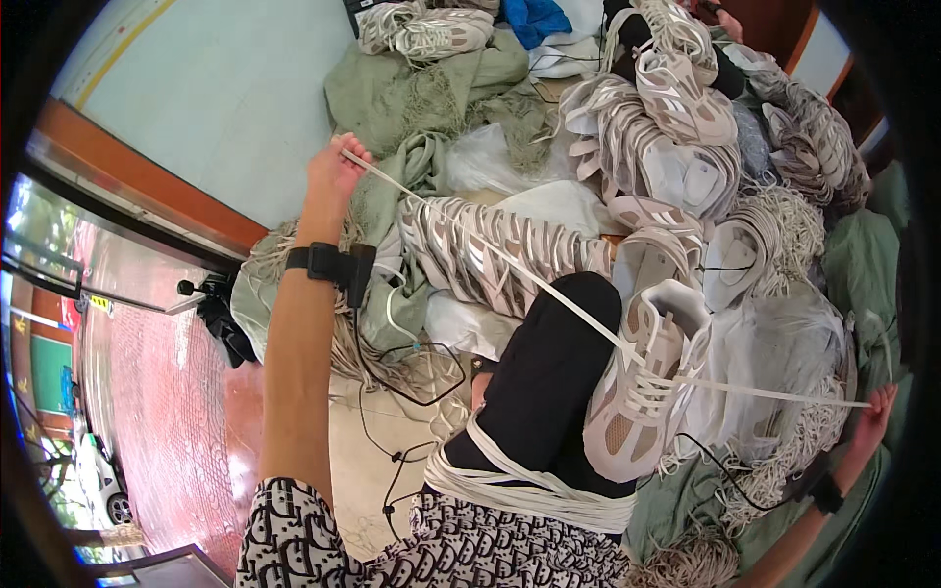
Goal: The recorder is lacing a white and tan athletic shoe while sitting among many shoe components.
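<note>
A beige and white sneaker [622, 426] rests against my black-clad leg, toe toward me. Its flat, pale shoelace [529, 272] runs through the lower eyelets, and both loose ends are stretched out wide. At the upper left my left hand [336, 169] is closed on one end. Far out to the right, my right hand [872, 416] pinches the other end. The upper eyelets look unlaced. Across my thighs lies a bundle of loose white laces [529, 490].
A row of stacked shoe uppers [500, 250] lies beyond my knee. More sneakers and uppers [676, 162] are heaped at the back right. Green cloth sacks [421, 83], clear plastic [784, 343] and tangled laces [784, 461] surround me. A door frame [157, 181] stands left.
</note>
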A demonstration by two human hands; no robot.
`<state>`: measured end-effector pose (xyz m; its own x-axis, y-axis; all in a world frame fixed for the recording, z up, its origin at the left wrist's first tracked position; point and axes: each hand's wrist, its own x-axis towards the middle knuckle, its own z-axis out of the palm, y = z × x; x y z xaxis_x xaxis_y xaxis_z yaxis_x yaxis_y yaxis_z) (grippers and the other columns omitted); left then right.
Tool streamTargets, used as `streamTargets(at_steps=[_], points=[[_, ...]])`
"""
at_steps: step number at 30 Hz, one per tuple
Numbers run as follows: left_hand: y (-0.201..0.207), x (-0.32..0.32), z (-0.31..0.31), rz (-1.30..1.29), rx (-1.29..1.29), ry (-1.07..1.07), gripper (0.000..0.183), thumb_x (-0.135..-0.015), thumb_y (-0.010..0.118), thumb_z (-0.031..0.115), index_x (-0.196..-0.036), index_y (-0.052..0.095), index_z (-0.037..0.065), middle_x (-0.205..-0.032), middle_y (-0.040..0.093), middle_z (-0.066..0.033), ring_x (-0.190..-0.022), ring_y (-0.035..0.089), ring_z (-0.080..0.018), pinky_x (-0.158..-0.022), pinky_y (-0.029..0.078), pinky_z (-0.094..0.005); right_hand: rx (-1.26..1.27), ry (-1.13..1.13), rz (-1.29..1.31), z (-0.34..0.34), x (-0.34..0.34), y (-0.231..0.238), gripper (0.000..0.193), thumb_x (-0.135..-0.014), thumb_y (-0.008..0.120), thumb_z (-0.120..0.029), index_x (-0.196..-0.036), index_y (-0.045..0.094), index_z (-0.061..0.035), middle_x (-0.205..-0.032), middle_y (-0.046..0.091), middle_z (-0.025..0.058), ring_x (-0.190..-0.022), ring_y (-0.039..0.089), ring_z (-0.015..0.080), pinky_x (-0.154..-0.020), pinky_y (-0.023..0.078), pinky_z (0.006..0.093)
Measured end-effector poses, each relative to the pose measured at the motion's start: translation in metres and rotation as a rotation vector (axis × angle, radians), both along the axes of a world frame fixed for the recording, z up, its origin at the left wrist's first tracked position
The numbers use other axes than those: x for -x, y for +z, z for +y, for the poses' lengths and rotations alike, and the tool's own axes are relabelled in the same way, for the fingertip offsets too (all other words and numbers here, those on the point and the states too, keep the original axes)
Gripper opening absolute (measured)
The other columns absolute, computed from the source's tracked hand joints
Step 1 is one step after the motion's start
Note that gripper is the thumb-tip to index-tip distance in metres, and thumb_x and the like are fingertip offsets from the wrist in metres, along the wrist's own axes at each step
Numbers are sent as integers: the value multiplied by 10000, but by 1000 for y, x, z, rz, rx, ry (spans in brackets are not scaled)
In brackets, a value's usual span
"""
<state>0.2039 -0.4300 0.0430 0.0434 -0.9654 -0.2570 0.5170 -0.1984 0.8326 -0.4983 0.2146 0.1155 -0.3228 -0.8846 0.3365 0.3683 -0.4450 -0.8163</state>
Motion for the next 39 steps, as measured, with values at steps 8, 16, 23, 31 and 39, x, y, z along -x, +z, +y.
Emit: streamTargets(at_steps=[8, 16, 23, 31, 39], points=[[-8, -83, -83, -171, 360, -81, 218, -690, 470, -73, -592, 339, 71, -578, 326, -44, -555, 350, -165, -558, 325, -283, -218, -631, 125, 166, 83, 42, 289, -928, 448, -106, -1172, 427, 47, -982, 494, 53, -691, 405, 89, -584, 368, 208], [20, -59, -24, -297, 216, -297, 123, -875, 445, 67, -758, 473, 40, -653, 375, 0, -506, 301, -85, -457, 273, -214, -443, -1005, 199, 42, -44, 7, 449, -831, 540, -51, -1250, 411, 43, -1024, 593, 97, -566, 373, 38, -470, 295, 161], [-2, 195, 251, -1103, 1516, -771, 168, -762, 495, 21, -913, 560, -10, -926, 582, -162, -881, 567, -324, -804, 456, -390, -777, -153, 464, -202, -312, -54, 77, -735, 601, -71, -752, 661, -26, -652, 564, -39, -504, 428, 9, -430, 301, 170], [-32, 227, 273, -1208, 1728, -831, 177, -645, 566, 19, -821, 558, 39, -709, 557, -81, -755, 563, -235, -791, 425, -356, -286, -344, 1460, -230, -334, -120, 39, -704, 586, -97, -734, 564, -86, -618, 549, 49, -562, 574, 226, -484, 454, 331], [-46, 223, 280, -1137, 1611, -710, 131, -666, 568, 27, -793, 584, 55, -672, 557, -55, -738, 569, -201, -760, 421, -353, -417, -315, 1560, -230, -342, -115, 57, -710, 607, -121, -764, 616, -103, -629, 559, 26, -554, 569, 208, -475, 451, 306]])
